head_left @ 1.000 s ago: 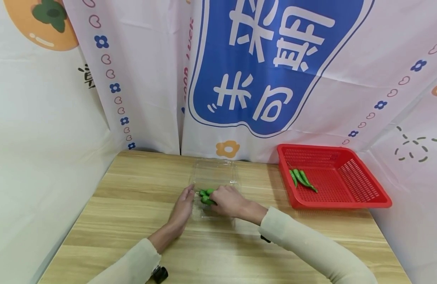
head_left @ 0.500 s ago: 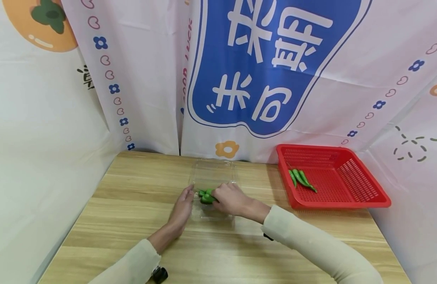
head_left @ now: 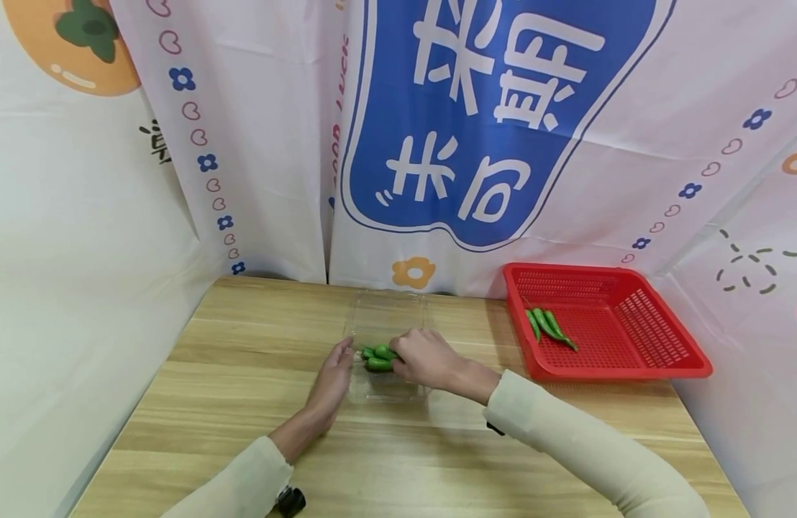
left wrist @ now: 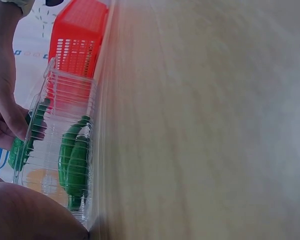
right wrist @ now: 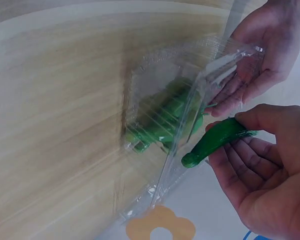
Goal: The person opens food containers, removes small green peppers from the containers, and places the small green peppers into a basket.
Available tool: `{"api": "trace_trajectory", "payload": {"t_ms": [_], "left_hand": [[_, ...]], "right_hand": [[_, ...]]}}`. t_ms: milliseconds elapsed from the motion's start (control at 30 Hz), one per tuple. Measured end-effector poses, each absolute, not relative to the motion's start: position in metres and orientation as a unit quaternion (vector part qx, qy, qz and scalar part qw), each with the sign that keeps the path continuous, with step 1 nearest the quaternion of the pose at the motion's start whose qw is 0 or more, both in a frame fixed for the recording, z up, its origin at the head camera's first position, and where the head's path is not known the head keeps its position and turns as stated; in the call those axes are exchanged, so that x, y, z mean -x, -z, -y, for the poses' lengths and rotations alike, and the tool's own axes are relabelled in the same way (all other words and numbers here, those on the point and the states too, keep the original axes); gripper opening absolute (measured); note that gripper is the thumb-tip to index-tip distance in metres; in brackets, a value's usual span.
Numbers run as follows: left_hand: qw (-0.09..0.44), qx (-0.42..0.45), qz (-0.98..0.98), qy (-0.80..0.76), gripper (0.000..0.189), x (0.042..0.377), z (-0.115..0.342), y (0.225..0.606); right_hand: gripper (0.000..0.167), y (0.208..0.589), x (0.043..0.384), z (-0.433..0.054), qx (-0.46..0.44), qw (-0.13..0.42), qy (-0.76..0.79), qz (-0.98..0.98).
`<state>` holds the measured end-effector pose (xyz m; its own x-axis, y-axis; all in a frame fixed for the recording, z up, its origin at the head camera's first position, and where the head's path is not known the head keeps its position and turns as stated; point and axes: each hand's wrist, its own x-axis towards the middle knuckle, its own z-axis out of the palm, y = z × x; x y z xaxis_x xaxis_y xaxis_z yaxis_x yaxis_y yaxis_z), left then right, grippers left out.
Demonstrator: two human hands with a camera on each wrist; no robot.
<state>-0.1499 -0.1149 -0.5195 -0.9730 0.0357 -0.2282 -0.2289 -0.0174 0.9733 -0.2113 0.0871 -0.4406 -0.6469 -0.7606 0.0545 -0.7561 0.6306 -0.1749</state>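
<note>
Shifted slightly to the right over the past second, a person's right hand [head_left: 427, 357] pinches a glossy green, elongated pepper [right wrist: 215, 142] near the upper rim of a clear, ridged plastic container [head_left: 390, 392], where more green peppers [left wrist: 77, 167] lie side by side, while the left hand [head_left: 330, 381], fingers extended and gripping nothing, stays at the container's left side. The thin-walled container could slide or tip if the pinched pepper catches its rim with too little bracing from the left, and the smooth-skinned pepper, held loosely, could slip and land askew.
</note>
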Motion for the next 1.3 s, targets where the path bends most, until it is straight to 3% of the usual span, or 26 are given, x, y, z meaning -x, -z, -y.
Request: {"api": "trace_trajectory", "payload": {"t_ms": [1100, 1300], "left_hand": [[0.082, 0.065, -0.697, -0.709, 0.058, 0.152, 0.115, 0.520], [0.079, 0.064, -0.700, -0.707, 0.057, 0.149, 0.115, 0.517]], "right_hand": [[0.029, 0.399, 0.238, -0.122, 0.407, -0.100, 0.118, -0.900], [0.026, 0.389, 0.243, -0.128, 0.394, -0.098, 0.117, -0.906]]}}
